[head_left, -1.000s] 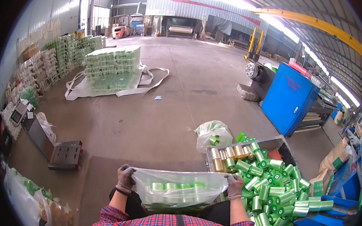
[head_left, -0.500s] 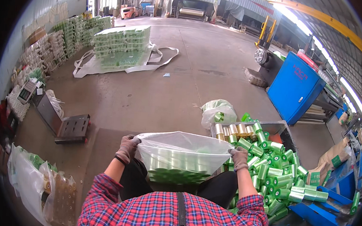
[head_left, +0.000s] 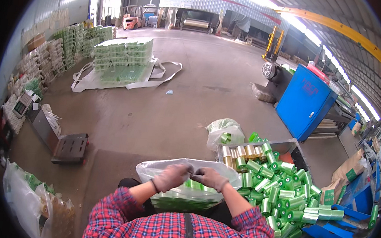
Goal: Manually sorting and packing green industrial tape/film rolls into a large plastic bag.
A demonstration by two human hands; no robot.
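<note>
A clear plastic bag (head_left: 148, 165) stands between my knees with its mouth spread wide. Green film rolls (head_left: 187, 201) are stacked inside it and show through the film. My gloved left hand (head_left: 172, 177) and gloved right hand (head_left: 211, 178) meet over the middle of the bag's mouth, fingertips almost touching. Both hands have their fingers closed in a pinch. Whether bag film or something else is between the fingers is too small to tell. Close by on the right, a bin (head_left: 301, 153) is heaped with loose green rolls (head_left: 288, 182) and a few gold ones (head_left: 241, 151).
Behind the bin lies a tied-looking plastic bag (head_left: 225, 129). On my left are a platform scale (head_left: 70, 148) and a wrapped bundle of rolls (head_left: 41, 203). Farther off stand a stacked pallet load (head_left: 122, 56) with white straps and a blue cabinet (head_left: 306, 102).
Both hands have left the bag's two side corners and come together over its middle. The bag's mouth has sunk lower and opened, and the view has tilted up slightly.
</note>
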